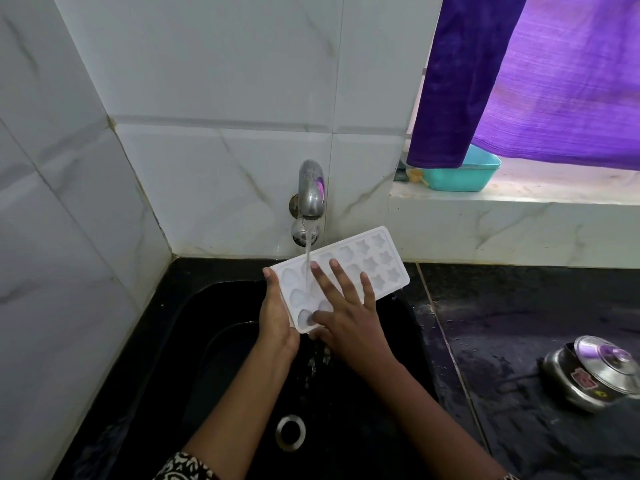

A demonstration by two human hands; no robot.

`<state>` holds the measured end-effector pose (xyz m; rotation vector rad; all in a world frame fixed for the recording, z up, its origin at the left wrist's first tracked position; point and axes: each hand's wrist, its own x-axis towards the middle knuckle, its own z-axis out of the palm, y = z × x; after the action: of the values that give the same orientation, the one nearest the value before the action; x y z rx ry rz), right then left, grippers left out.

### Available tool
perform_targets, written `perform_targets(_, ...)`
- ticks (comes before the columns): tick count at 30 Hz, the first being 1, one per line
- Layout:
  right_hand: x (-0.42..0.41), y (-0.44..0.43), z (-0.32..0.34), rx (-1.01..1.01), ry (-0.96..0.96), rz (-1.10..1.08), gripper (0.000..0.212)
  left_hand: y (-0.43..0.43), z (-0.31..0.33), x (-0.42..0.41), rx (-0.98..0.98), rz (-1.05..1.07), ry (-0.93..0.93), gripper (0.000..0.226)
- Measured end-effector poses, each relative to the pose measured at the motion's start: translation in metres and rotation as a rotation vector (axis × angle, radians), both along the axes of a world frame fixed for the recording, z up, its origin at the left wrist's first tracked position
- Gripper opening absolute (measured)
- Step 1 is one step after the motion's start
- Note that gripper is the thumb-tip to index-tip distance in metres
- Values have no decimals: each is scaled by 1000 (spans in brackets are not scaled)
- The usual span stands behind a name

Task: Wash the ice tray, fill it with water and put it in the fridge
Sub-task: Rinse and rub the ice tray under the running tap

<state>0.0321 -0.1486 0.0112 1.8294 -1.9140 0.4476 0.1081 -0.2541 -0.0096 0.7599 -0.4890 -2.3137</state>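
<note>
Ice tray [377, 268] axis near-L to far-R; L hand [277, 318] grips end, R hand [349, 323] spread flat.

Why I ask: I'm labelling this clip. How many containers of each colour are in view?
White: 1, the white rectangular plastic ice tray
Teal: 1, the teal plastic tub
Silver: 1, the silver metal lidded pot
Total: 3
</note>
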Motion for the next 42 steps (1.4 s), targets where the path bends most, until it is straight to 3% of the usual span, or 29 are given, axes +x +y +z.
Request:
perform_targets(4,5,-1,-13,2,71,-20,9,-4,6,-2,-2,12,-19,80)
perform_targets(10,0,-2,-18,58,31,91,7,0,-1,3,42,18,-40,81)
perform_targets(19,4,1,-22,7,89,10,17,1,-2,8,24,4,-53,84)
perform_targets(30,22,-1,-17,-33,79,-30,9,6,-3,11,57,15,13,81)
perform_targets(34,26,2,-22,-17,106,37,9,7,-7,13,45,40,-84,83)
perform_targets(38,17,2,-15,-1,48,8,18,11,-5,13,82,15,-24,85)
perform_targets(42,16,5,-19,-4,42,-27,14,9,0,12,90,-1,24,90)
